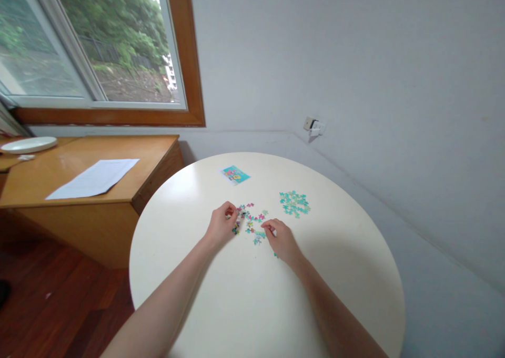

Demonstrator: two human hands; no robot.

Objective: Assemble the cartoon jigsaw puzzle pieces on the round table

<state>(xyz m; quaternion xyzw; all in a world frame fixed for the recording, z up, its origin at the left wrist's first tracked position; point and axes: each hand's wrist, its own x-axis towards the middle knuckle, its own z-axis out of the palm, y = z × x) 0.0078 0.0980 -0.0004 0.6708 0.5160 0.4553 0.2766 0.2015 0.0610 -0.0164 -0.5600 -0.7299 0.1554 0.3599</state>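
Several small colourful jigsaw puzzle pieces [250, 224] lie scattered between my hands on the white round table [236, 305]. My left hand [223, 222] is at their left side, thumb and fingertips pinched together at the edge of the pieces; whatever is in the pinch is too small to make out. On the right, my right hand [281, 237] is pinched too, its fingertips beside the pieces, and I cannot tell what it holds. A separate cluster of green puzzle pieces [295, 204] rests farther right. Beyond the hands lies a small colourful picture card [235, 174].
A wooden desk [153, 153] stands to the left under a window, with white paper sheets [92, 179] and a white plate [29, 145] on it. The wall behind the table has a socket with a white plug [315, 128].
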